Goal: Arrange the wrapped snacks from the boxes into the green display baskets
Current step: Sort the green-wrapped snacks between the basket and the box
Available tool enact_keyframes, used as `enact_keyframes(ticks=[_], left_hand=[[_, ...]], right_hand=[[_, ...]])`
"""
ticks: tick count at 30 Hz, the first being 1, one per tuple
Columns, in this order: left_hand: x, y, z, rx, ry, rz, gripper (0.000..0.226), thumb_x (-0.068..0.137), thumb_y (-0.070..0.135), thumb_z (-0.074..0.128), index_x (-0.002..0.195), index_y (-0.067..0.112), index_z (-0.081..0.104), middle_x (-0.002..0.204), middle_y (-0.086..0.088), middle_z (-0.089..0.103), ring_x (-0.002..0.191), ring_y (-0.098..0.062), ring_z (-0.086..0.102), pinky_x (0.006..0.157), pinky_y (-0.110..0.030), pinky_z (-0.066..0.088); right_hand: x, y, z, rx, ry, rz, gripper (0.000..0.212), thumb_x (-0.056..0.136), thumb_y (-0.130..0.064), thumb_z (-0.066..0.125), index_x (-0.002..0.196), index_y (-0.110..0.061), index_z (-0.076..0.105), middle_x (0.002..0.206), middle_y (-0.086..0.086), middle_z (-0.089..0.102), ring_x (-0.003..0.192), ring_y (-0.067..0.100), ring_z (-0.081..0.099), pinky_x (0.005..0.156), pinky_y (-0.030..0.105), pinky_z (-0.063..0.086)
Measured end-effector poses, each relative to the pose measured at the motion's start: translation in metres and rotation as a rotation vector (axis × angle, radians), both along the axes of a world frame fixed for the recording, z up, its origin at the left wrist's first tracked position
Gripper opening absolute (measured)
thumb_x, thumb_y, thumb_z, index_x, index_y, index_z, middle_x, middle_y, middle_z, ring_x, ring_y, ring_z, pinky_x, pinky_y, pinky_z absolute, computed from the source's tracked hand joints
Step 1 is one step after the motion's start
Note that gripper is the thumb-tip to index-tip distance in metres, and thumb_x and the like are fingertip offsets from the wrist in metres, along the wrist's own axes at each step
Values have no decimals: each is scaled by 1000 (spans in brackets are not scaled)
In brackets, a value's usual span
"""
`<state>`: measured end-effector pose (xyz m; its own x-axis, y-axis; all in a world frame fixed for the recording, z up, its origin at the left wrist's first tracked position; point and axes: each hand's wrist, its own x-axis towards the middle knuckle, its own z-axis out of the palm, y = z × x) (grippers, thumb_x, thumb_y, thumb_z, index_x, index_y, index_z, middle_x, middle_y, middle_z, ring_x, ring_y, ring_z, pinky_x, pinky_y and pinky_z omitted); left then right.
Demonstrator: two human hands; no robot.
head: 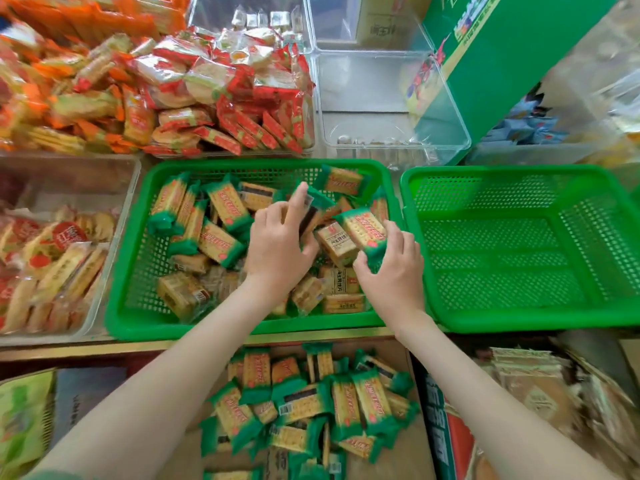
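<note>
**A:** Location of the green-wrapped cracker packets (221, 209)?

**B:** Loose pile in the left green basket (128, 271). More lie in the cardboard box (417, 441) at the near edge.

**A:** Hand status?

**B:** Both are over the right half of that basket. Left hand (277, 251): fingers curled round one packet (317, 206). Right hand (394, 275): fingertips pinch the near end of another packet (362, 228), close to the basket's right wall.

**A:** Surroundings?

**B:** Right green basket (519, 317) sits just beside the left one. Red-wrapped snacks (225, 88) are piled at the far side.
</note>
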<state>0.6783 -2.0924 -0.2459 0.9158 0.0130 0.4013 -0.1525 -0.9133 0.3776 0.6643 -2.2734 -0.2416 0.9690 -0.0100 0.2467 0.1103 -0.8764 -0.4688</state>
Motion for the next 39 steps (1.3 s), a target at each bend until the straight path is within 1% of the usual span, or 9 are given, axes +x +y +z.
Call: enact_keyframes(ticks=[5,12,15,19,24,30,35,37,39], left_hand=[[-87,5,17,209,-215,-512,63,82,23,64,139,15,39,117,-18,61,98,-31,52,82,-41,47],[-188,5,-44,391,71,-927,65,90,32,55,147,21,27,123,-10,61,98,-22,58,84,-33,51],[-198,0,-70,445,265,-850,75,83,35,65,148,21,29,123,-9,60,100,-23,61,81,-32,53],[-200,-8,-99,554,668,-597,68,99,33,44,154,20,6,149,-10,34,132,-29,36,105,-38,35],[-205,-15,-130,542,497,-525,69,74,37,77,134,12,54,116,-9,65,97,-27,62,78,-36,54],[-216,-19,-131,462,411,-492,65,76,46,73,130,13,57,127,-11,60,108,-29,61,85,-41,53],[-209,-17,-98,280,280,-498,46,89,38,56,123,8,62,121,-11,64,106,-28,62,87,-39,53],[-200,-14,-77,208,218,-548,41,94,33,45,120,6,62,115,-9,65,101,-25,61,85,-36,54],[-190,-10,-56,175,151,-598,35,95,27,47,117,6,63,109,-6,65,95,-22,60,82,-33,53]], right_hand=[[-89,-18,-9,60,21,116,58,84,-39,47,137,-15,45,111,2,51,103,19,44,90,27,29],[-180,-59,-68,-78,52,181,65,80,-33,60,139,-14,38,116,9,49,107,23,45,91,35,39],[-198,-69,-96,-155,245,193,71,80,-26,72,140,-9,38,117,13,55,109,27,48,90,41,48],[-202,-73,-124,-284,541,129,64,95,-33,53,149,-12,27,140,12,43,129,29,39,104,37,37],[-203,-65,-138,-295,677,138,72,97,-42,45,154,-21,7,153,12,27,141,30,23,114,43,25],[-205,-59,-131,-304,677,138,77,96,-44,44,154,-24,-3,161,7,-1,148,25,-7,120,45,2],[-195,-48,-101,-214,515,208,65,97,-34,46,152,-12,19,156,10,23,144,27,21,117,42,19],[-186,-42,-86,-166,325,262,53,93,-25,52,141,-4,43,137,14,51,125,30,47,104,46,42],[-175,-35,-67,-118,134,341,41,90,-23,48,124,-2,58,114,11,64,104,26,58,87,43,53]])
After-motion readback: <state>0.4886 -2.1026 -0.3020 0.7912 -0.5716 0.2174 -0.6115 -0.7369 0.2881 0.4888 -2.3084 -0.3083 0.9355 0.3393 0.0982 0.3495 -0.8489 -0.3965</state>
